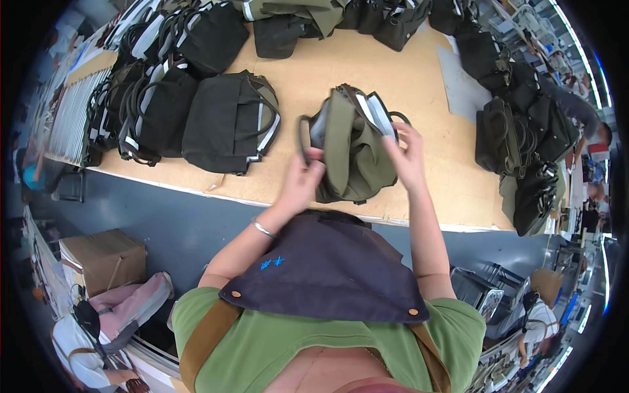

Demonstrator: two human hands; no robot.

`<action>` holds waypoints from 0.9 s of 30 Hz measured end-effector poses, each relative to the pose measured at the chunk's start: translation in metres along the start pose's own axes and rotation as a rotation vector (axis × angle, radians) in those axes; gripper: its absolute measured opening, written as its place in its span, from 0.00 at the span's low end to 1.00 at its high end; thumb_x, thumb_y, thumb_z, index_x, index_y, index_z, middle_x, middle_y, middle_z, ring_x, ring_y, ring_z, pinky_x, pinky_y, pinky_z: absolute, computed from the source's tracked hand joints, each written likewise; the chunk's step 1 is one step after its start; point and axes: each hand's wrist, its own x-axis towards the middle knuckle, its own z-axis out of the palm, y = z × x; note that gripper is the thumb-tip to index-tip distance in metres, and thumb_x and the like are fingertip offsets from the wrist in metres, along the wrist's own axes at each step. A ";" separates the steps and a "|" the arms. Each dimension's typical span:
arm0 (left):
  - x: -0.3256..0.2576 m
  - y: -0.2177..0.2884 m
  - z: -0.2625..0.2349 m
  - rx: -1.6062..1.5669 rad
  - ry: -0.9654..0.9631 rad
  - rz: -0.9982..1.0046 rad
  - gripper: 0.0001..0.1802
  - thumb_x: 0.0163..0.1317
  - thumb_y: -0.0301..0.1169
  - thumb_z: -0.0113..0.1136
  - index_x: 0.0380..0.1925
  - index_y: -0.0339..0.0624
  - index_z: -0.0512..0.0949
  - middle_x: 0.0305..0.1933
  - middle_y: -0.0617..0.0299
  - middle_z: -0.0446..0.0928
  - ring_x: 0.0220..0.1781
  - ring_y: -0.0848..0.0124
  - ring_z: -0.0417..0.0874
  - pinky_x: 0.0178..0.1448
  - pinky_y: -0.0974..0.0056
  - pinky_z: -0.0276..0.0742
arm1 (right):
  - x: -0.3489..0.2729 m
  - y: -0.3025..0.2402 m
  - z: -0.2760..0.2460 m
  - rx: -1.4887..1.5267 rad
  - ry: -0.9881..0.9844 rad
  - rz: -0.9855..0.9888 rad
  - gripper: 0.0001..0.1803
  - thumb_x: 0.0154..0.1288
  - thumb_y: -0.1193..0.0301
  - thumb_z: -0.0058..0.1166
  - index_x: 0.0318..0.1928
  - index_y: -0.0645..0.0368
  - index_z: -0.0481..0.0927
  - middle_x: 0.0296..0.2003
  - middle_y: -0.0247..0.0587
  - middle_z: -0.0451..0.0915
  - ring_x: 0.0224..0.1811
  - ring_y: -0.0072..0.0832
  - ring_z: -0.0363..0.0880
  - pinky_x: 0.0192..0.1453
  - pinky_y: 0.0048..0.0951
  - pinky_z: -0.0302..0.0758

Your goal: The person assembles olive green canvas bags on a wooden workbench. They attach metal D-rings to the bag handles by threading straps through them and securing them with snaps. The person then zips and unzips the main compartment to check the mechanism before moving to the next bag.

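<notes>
Handling a soft bag at a worktop. The broad tan surface spans the upper half of the view. Dark bags are grouped along its left and right sides, with a grey sheet near the right-hand group. The olive bag, the piece being worked, sits between these groups near the surface's front edge, directly before the person; its fabric is slack and creased, and its pale lining shows at the top. The left hand meets the bag's left side, its fingers at the lower end of the left handle — whether that grip pinches the strap cannot be told through the blur. The right hand lies against the opposite side, fingers curved near the right handle; whether its grip closes on the bag's edge is likewise unclear. The step in hand appears to be steadying and arranging the bag by its two sides. The next move, as judged here, calls for a sure hold on both sides and an even, gentle pull — the limp cloth could fold or twist if one side led.
</notes>
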 end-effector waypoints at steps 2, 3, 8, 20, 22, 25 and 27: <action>0.003 0.004 0.017 0.722 -0.313 0.504 0.27 0.57 0.25 0.56 0.58 0.32 0.65 0.54 0.45 0.68 0.55 0.52 0.71 0.62 0.54 0.67 | -0.006 -0.037 0.020 -0.393 -0.103 -0.323 0.19 0.53 0.65 0.66 0.46 0.50 0.81 0.55 0.49 0.68 0.58 0.47 0.68 0.60 0.37 0.70; 0.001 0.010 0.025 0.712 -0.352 0.498 0.28 0.56 0.25 0.56 0.59 0.32 0.65 0.53 0.44 0.69 0.54 0.50 0.71 0.61 0.54 0.67 | -0.004 -0.052 0.024 -0.458 -0.219 -0.233 0.12 0.51 0.70 0.64 0.40 0.53 0.84 0.53 0.51 0.71 0.57 0.46 0.71 0.60 0.35 0.70; 0.004 0.057 0.010 1.071 -0.359 0.567 0.17 0.49 0.21 0.53 0.42 0.35 0.76 0.44 0.52 0.77 0.49 0.53 0.77 0.54 0.50 0.72 | 0.014 -0.064 0.010 -0.054 -0.585 -0.160 0.10 0.52 0.71 0.60 0.37 0.57 0.85 0.48 0.50 0.76 0.53 0.43 0.76 0.57 0.34 0.72; 0.037 0.101 -0.010 1.009 -0.150 0.625 0.28 0.46 0.38 0.74 0.49 0.40 0.79 0.52 0.51 0.75 0.54 0.55 0.74 0.57 0.57 0.70 | 0.010 -0.115 0.000 -0.337 -0.375 -0.864 0.11 0.45 0.86 0.52 0.21 0.53 0.78 0.46 0.33 0.80 0.50 0.36 0.75 0.62 0.40 0.61; 0.059 0.059 -0.021 0.297 -0.398 0.148 0.14 0.60 0.35 0.66 0.39 0.36 0.81 0.35 0.62 0.81 0.37 0.72 0.81 0.48 0.66 0.75 | 0.013 -0.105 -0.002 -0.326 -0.324 -0.885 0.11 0.46 0.86 0.53 0.19 0.54 0.75 0.44 0.34 0.81 0.51 0.35 0.76 0.61 0.40 0.62; 0.059 0.045 -0.047 -0.121 -0.218 -0.127 0.11 0.63 0.34 0.63 0.39 0.37 0.81 0.32 0.68 0.80 0.32 0.79 0.78 0.42 0.71 0.73 | 0.026 -0.064 -0.031 -0.412 -0.311 -0.823 0.12 0.47 0.85 0.54 0.17 0.55 0.72 0.41 0.35 0.82 0.50 0.34 0.78 0.59 0.40 0.63; 0.061 0.028 -0.073 -0.340 -0.023 -0.177 0.12 0.66 0.35 0.61 0.41 0.37 0.81 0.29 0.70 0.78 0.29 0.80 0.75 0.37 0.73 0.70 | 0.033 -0.027 -0.063 -0.486 -0.377 -0.698 0.12 0.48 0.85 0.54 0.16 0.55 0.72 0.39 0.37 0.83 0.49 0.35 0.79 0.57 0.40 0.65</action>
